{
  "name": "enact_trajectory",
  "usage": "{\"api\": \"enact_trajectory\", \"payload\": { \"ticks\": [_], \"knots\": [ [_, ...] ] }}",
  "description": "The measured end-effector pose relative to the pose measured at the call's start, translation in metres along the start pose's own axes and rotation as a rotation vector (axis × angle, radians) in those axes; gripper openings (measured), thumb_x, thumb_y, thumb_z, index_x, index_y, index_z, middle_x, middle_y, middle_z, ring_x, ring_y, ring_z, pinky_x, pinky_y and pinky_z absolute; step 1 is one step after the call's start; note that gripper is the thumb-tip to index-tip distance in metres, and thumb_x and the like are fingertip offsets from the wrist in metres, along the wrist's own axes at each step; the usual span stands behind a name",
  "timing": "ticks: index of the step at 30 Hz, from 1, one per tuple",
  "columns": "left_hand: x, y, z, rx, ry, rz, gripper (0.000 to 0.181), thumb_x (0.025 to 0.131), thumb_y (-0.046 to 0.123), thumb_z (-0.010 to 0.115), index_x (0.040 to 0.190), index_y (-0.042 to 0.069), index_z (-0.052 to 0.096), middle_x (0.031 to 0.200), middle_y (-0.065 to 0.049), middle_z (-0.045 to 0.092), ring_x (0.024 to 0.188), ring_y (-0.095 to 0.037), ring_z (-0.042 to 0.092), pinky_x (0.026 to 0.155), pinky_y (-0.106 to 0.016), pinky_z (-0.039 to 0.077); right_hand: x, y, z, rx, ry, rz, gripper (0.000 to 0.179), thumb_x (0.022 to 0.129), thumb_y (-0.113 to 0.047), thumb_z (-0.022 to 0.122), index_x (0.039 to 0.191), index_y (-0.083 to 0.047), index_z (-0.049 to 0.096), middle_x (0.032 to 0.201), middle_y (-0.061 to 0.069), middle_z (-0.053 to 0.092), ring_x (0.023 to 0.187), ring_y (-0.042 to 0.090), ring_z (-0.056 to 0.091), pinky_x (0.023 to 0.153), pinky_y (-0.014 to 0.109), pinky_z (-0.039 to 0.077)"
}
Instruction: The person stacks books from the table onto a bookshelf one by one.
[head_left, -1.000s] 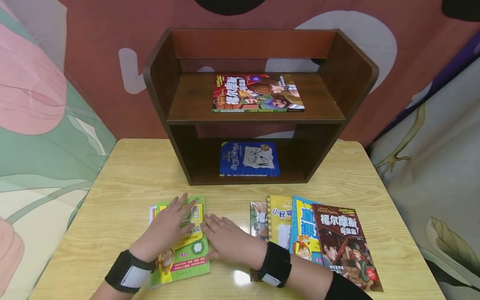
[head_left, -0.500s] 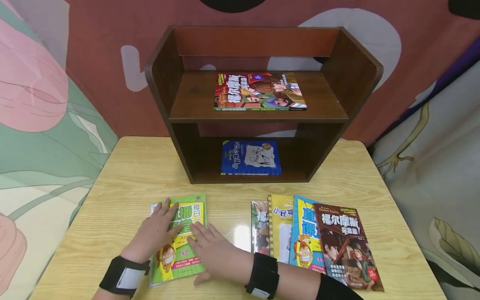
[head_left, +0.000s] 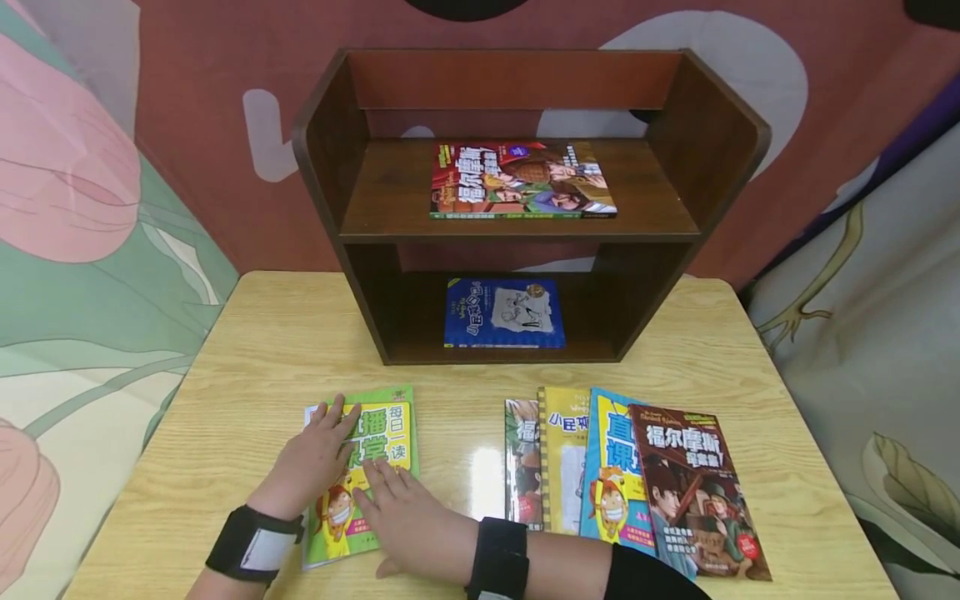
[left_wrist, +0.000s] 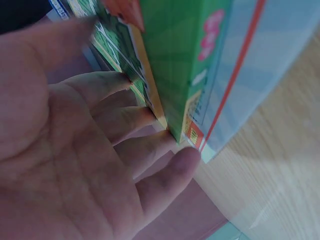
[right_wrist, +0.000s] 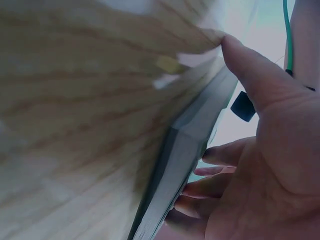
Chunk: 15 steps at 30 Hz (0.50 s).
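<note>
A green and yellow book (head_left: 390,425) lies on the table at the front left, over another book whose pale blue cover (left_wrist: 250,95) shows in the left wrist view. My left hand (head_left: 315,454) rests on its left part with fingers spread; in the left wrist view the fingertips touch the covers along the spine side. My right hand (head_left: 416,517) lies across the lower right part, fingers extended. The right wrist view shows those fingers along the page edge (right_wrist: 187,145), the thumb down near the tabletop. Neither hand curls round a book.
A dark brown two-tier shelf (head_left: 517,236) stands at the back, with a red comic book (head_left: 517,179) on top and a blue book (head_left: 502,312) below. Right of my hands, a yellow book (head_left: 562,467), a blue book (head_left: 615,467) and a brown book (head_left: 697,492) overlap in a row.
My right hand has slid left and down over the green book. My left hand has drawn back toward the book's left edge, uncovering more of the cover.
</note>
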<state>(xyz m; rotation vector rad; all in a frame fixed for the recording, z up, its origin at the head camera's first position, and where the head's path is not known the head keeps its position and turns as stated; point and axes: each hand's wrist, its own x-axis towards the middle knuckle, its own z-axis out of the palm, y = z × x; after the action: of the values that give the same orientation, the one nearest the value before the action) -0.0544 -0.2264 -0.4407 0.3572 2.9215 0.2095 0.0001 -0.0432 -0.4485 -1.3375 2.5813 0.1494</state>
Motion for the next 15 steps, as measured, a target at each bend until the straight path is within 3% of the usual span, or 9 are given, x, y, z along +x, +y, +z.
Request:
{"api": "enact_trajectory", "payload": {
  "ticks": [6, 11, 15],
  "knots": [
    [0.0013, -0.0012, -0.0002, -0.013, -0.033, -0.029, 0.070, 0.076, -0.011, 0.061, 0.141, 0.006, 0.044, 0.149, -0.027, 0.031, 0.134, -0.049, 0.030, 0.079, -0.054, 0.053, 0.0014, 0.0010, -0.0018, -0.016, 0.030, -0.003, 0.082, 0.083, -0.062, 0.054, 0.149, -0.019, 0.030, 0.157, 0.014, 0.017, 0.144, 0.027, 0.021, 0.112, 0.036, 0.031],
    [0.0009, -0.0012, -0.0005, -0.007, -0.041, -0.023, 0.072, 0.074, -0.013, 0.059, 0.141, 0.006, 0.044, 0.148, -0.027, 0.031, 0.133, -0.049, 0.031, 0.078, -0.053, 0.054, 0.0046, -0.0002, -0.0020, -0.040, 0.025, -0.001, 0.078, 0.084, -0.058, 0.059, 0.147, -0.020, 0.034, 0.156, 0.013, 0.023, 0.142, 0.027, 0.026, 0.109, 0.036, 0.034],
    [-0.0002, -0.0003, -0.0013, -0.003, -0.054, -0.022, 0.072, 0.075, -0.014, 0.059, 0.142, 0.006, 0.043, 0.149, -0.026, 0.030, 0.134, -0.049, 0.030, 0.079, -0.053, 0.053, 0.0072, -0.0017, -0.0022, -0.038, -0.004, 0.014, 0.083, 0.077, -0.052, 0.070, 0.146, -0.019, 0.038, 0.154, 0.012, 0.028, 0.142, 0.027, 0.028, 0.109, 0.037, 0.037]
  ]
}}
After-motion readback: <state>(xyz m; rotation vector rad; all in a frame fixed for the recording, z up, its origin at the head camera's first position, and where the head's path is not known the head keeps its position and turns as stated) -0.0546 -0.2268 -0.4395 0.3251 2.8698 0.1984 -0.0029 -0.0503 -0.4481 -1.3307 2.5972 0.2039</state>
